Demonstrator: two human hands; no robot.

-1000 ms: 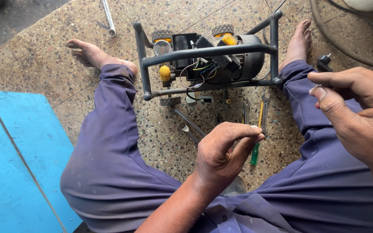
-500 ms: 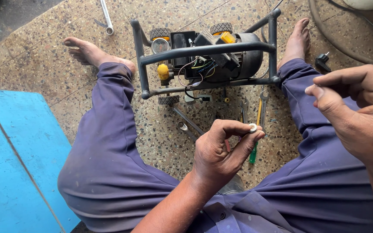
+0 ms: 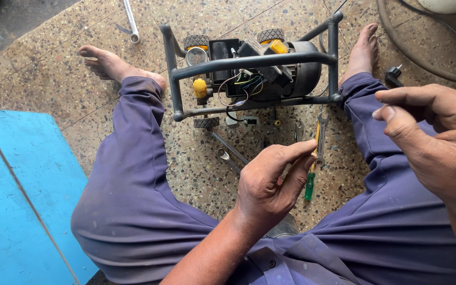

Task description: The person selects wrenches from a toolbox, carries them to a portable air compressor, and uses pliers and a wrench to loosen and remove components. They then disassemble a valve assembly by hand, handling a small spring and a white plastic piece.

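Note:
I sit on the floor with my legs spread in dark blue trousers (image 3: 133, 200). Between my bare feet stands a small motor machine (image 3: 270, 74) in a grey tube frame, with a round gauge (image 3: 197, 55), a yellow knob and loose coloured wires. My left hand (image 3: 270, 184) hovers over my lap, thumb pressed to forefinger; I see nothing between them. My right hand (image 3: 434, 137) is raised at the right, its fingers curled against the thumb, with nothing visible in it. A screwdriver (image 3: 309, 186) with a green and yellow handle lies on the floor just beyond my left hand.
Spanners (image 3: 228, 150) and a second spanner (image 3: 321, 132) lie on the speckled floor in front of the machine. A blue board (image 3: 17, 200) lies at my left. A metal rod (image 3: 131, 21) lies at the back left, and a hose (image 3: 412, 53) and black plug (image 3: 394, 76) at the back right.
My left hand has uncurled a little and its thumb and forefinger now stretch forward, pinched together. My right hand has hardly moved.

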